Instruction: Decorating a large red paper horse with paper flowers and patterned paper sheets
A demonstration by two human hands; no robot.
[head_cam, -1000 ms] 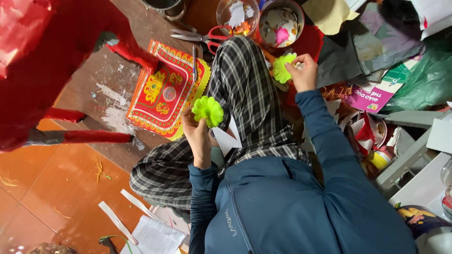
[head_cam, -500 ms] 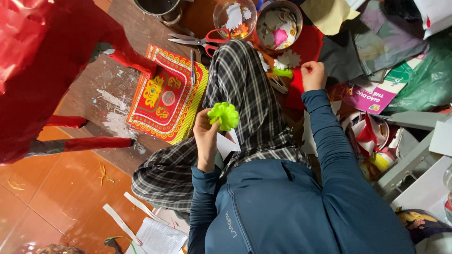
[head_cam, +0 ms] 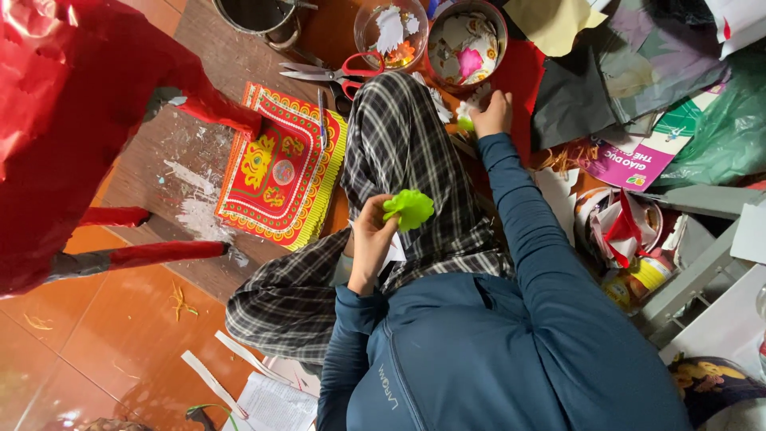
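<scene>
My left hand (head_cam: 373, 239) is raised over my lap and pinches a bright green crumpled paper flower (head_cam: 408, 209) at its fingertips. Beneath it is my knee in checked trousers (head_cam: 403, 152). My right hand (head_cam: 492, 110) reaches far out to the red sheet on the floor, just below a round bowl of paper scraps (head_cam: 467, 36). Its fingers close on a small green paper piece (head_cam: 465, 124) among white scraps.
Red-handled scissors (head_cam: 335, 73) lie beside a clear bowl (head_cam: 391, 32). A red and yellow patterned paper mat (head_cam: 279, 172) lies to the left, next to a large red paper-covered figure (head_cam: 72, 136). Coloured sheets, bags and a tape-filled container (head_cam: 626, 239) crowd the right.
My left hand has carried the green flower up and to the right over my lap. My right hand has dropped from the air to the floor scraps with its green piece.
</scene>
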